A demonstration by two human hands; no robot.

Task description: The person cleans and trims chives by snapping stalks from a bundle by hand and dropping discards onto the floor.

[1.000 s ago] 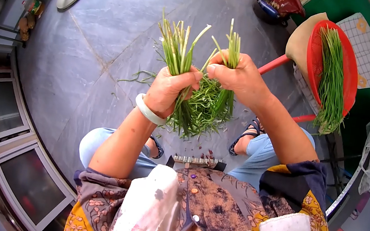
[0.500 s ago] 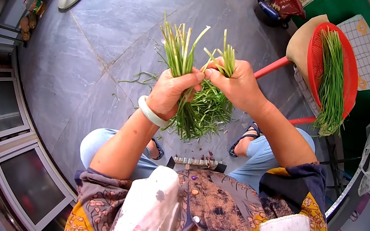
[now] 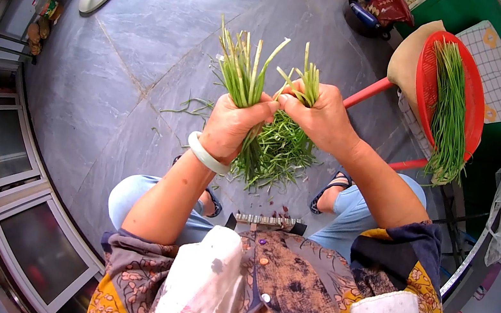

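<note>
Closest in, past the pale bangle (image 3: 209, 153) on your L wrist, your L hand (image 3: 234, 122) is curled snugly around a thick chive bundle (image 3: 241, 74), no visible gap btwn fingers & stems; its long axis runs approx fore-aft, pale stem ends up/away from you, leaves trailing below the fist twd you. Just R of it, your R hand (image 3: 325, 120) is closed on a thinner chive bunch (image 3: 308, 86), stem ends away too; its leaf end's mostly hidden, so can't tell how that hangs. Key relation: the thick bundle is directly L of your R thumb & forefinger, w/ a pale stem in the narrow space btwn hands; can't tell if the thumbs touch. Below both, a loose green leaf pile (image 3: 285, 152) sits on the floor (image 3: 171, 34), partly behind the bundle's leaves. Farthest, fwd-R, more chives (image 3: 450, 115) lie lengthwise in a red colander (image 3: 427, 86); your R hand's nearer to it, but well apart.
</note>
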